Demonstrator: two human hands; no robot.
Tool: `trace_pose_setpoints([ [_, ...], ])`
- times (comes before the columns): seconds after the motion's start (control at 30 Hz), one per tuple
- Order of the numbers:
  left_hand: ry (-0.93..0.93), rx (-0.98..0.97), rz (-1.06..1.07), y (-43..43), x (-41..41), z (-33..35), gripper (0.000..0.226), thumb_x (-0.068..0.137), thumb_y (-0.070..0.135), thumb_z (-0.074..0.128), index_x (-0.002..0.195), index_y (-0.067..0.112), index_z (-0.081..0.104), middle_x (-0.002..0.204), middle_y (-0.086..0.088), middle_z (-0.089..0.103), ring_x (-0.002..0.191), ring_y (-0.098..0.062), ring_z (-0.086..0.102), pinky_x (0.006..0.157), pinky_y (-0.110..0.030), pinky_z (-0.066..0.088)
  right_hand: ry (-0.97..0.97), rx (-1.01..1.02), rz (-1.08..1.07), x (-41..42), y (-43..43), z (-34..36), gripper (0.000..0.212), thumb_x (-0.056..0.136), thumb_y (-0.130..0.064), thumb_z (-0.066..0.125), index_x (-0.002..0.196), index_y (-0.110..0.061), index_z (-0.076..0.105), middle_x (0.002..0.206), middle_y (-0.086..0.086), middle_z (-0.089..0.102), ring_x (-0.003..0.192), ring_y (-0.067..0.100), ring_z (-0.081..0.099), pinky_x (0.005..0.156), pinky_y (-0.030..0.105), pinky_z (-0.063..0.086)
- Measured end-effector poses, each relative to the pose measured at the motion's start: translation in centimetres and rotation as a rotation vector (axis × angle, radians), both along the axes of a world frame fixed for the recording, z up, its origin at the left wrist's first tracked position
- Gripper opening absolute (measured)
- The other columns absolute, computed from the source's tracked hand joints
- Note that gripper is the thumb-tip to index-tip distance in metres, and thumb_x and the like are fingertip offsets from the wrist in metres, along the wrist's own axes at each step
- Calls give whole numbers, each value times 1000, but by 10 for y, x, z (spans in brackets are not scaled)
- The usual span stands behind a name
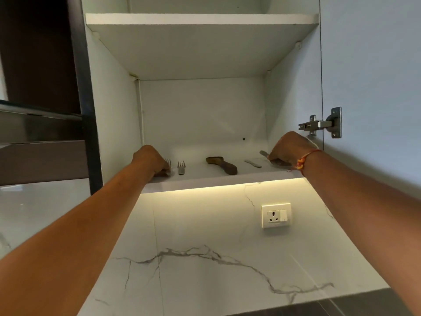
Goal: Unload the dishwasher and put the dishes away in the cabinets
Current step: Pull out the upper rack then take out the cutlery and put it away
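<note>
Steel fork (168,163) under the left hand (151,160): fingers curled down over its handle, tines poking out past the knuckles, low on the cabinet's bottom shelf (216,181). Just right of that grip lies a second fork (181,167). Further right sit a brown wooden utensil (222,165) and a small metal handle (252,163). The right hand (288,149) grasps a flat metal utensil (264,153) at the shelf's right end, with a door hinge (321,124) just above it.

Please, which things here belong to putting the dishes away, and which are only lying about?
Belong to the job: left hand gripping first fork; second fork; wooden-handled utensil; small metal piece; right hand gripping flat metal utensil; cabinet shelf.
Just there: wall socket; door hinge; marble wall.
</note>
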State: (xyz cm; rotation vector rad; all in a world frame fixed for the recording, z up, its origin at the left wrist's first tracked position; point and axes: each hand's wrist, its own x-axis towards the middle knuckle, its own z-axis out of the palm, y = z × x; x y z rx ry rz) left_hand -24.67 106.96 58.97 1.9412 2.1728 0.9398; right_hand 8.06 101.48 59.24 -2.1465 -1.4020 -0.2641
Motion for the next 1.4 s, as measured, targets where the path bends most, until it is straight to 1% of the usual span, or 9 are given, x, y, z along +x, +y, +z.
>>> trace_pose_setpoints([
  [0.13,31,3,17,8,3,-1,33,74,28,83,71,6,59,70,-8,58,86,-25,66,71,-29,48,-46,-81,18,5,22,-3,40,85,-37,72,63,-10,53,69,6,56,75,22,54,72,27,42],
  [0.3,91,40,6,14,4,-5,31,79,26,78,95,0,72,97,-13,69,95,-26,66,87,-33,54,-66,-85,26,5,35,-4,42,85,-42,72,64,-11,52,67,4,52,77,24,54,72,27,41],
  [0.47,96,82,-35,22,-1,-8,36,79,32,79,100,4,74,104,-13,71,99,-28,66,91,-38,54,-51,-39,19,4,40,-8,45,81,-49,74,65,-10,56,64,4,54,59,17,49,64,26,39],
  [0.63,201,134,-37,16,-1,-9,37,85,40,72,97,5,75,100,-11,71,97,-26,66,90,-34,53,-44,63,24,-2,23,-14,43,83,-49,73,78,-9,61,88,10,67,84,26,60,71,27,40],
  [0.87,-54,701,-287,-27,6,-21,30,98,23,53,80,4,66,75,-12,65,72,-28,63,71,-38,54,-17,372,19,-24,-42,-27,37,93,-44,58,81,-11,70,80,8,68,75,26,63,64,25,39],
  [0.97,110,883,-438,-62,21,-37,25,98,31,51,103,11,65,97,-7,64,90,-24,60,76,-37,52,-270,555,-55,-45,-101,-34,33,95,-44,53,98,-16,70,92,7,69,89,29,65,63,30,43],
  [1.1,479,1077,-615,-121,48,-57,44,95,40,55,129,12,53,129,-8,57,119,-26,53,94,-39,48,-589,711,-177,-54,-183,-46,43,92,-43,52,121,-12,62,122,10,63,112,32,57,84,40,49],
  [1.23,546,1135,-734,-177,77,-70,62,95,49,50,144,12,41,150,-8,42,139,-28,37,107,-42,39,-636,614,-463,-38,-258,-65,68,91,-49,50,145,-8,40,153,18,37,142,36,33,108,49,35],
  [1.4,535,1138,-885,-234,111,-87,72,96,54,45,151,12,29,160,-7,24,149,-28,19,114,-46,30,-629,439,-745,-10,-348,-89,84,87,-50,57,150,-2,29,160,28,11,149,43,7,117,56,20],
])
